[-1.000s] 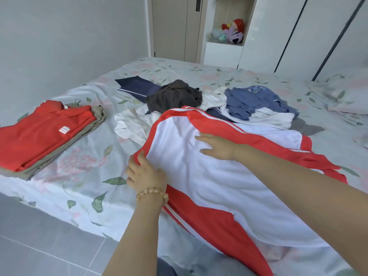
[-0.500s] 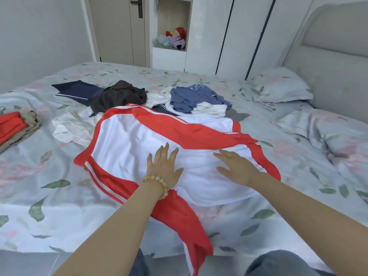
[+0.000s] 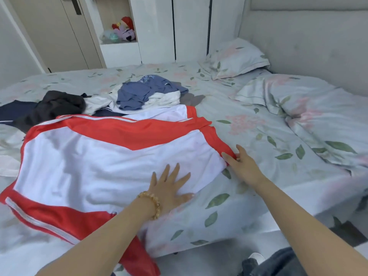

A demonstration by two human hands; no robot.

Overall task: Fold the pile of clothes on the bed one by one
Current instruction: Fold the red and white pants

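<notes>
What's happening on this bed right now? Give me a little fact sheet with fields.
Garment in work: red and white jacket, spread on the bed
Left hand: flat, fingers spread, pressing the white panel near its edge
Right hand: at the jacket's red right corner, touching the hem
Waiting pile: blue top, white clothes, dark brown garment
Elsewhere: pillow, plush toys on a shelf

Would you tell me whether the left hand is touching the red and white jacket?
Touching. The head view shows the left hand lying flat, fingers spread, on the white panel of the red and white jacket.
</notes>
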